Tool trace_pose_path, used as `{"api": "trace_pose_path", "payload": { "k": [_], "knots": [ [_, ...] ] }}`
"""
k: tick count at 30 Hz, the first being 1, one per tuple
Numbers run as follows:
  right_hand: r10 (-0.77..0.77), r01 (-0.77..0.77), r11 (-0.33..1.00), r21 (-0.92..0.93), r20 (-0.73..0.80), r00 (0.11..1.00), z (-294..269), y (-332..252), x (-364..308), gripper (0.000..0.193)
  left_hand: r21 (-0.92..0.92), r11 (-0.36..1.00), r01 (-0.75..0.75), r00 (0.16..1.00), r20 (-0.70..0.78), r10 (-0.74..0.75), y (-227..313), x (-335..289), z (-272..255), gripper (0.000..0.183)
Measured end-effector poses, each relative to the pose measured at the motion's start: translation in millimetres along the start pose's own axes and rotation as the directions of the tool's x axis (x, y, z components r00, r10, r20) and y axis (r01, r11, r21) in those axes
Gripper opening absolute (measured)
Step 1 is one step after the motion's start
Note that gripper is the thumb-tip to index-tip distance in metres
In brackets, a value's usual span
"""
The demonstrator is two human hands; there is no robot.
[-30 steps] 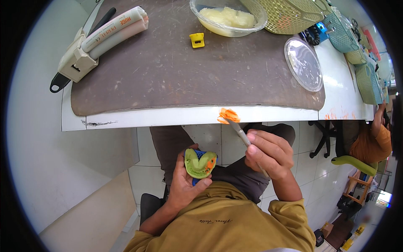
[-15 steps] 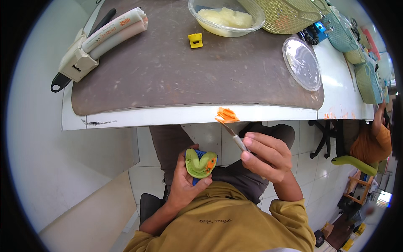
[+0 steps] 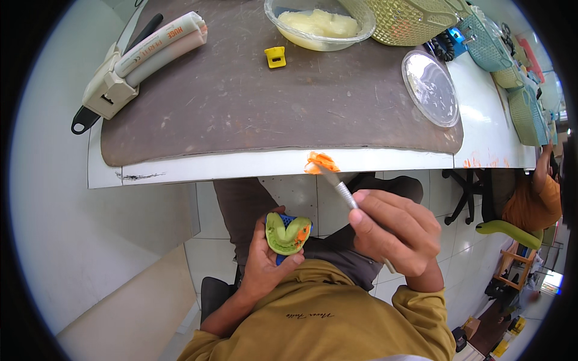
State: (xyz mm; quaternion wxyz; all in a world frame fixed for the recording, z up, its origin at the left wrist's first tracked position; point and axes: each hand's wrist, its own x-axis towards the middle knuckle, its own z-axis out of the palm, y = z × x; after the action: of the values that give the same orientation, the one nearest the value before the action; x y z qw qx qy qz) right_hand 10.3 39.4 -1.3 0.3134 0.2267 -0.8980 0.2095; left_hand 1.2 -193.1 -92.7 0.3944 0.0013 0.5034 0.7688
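Observation:
Over my lap, my left hand (image 3: 270, 260) is closed round a blue dental impression tray (image 3: 290, 219). Green impression material (image 3: 279, 239) fills it in a horseshoe shape, with an orange patch (image 3: 301, 236) on its right side. Higher and to the right, my right hand (image 3: 400, 231) grips a metal spatula (image 3: 345, 194) like a pen. The flat blade reaches a smear of orange paste (image 3: 321, 162) on the white front edge of the table; whether it presses into the paste or hovers just over it, I cannot tell.
A brown mat (image 3: 241, 114) covers the table. On it are a cartridge dispensing gun (image 3: 132, 72), a small yellow plastic piece (image 3: 276, 57), a clear bowl (image 3: 322, 43) of pale material and its clear lid (image 3: 430, 89). Baskets (image 3: 415, 21) stand behind; a person in orange (image 3: 533, 204) sits far right.
My right hand has shifted right and turned, and the spatula blade now lies over the orange paste instead of at its lower edge. The paste looks more spread. My left hand stays put.

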Motion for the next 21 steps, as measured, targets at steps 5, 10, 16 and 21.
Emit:
{"api": "trace_pose_path", "payload": {
  "k": [5, 10, 16, 21],
  "knots": [
    [0.087, -0.088, 0.996, -0.012, -0.066, 0.994, -0.6, -2.8, -7.6, 0.037, 0.008, 1.0, -0.005, 1.0, -0.01, 0.006, 0.8, -1.7, -0.9, 0.078],
    [0.134, -0.129, 0.99, 0.063, -0.08, 0.988, -0.7, -3.2, -11.2, 0.036, 0.014, 1.0, -0.02, 1.0, -0.009, 0.02, -1.3, -2.5, -1.2, 0.078],
    [0.103, -0.098, 0.993, 0.061, -0.087, 0.991, 4.9, 3.1, -9.0, 0.035, -0.001, 1.0, -0.011, 1.0, -0.008, 0.011, 1.5, -3.6, -0.6, 0.078],
    [0.146, -0.129, 0.983, 0.132, -0.122, 0.982, 0.1, 3.0, -10.6, 0.036, 0.004, 1.0, -0.026, 1.0, -0.002, 0.026, -0.4, -3.7, -2.1, 0.078]
  ]
}}
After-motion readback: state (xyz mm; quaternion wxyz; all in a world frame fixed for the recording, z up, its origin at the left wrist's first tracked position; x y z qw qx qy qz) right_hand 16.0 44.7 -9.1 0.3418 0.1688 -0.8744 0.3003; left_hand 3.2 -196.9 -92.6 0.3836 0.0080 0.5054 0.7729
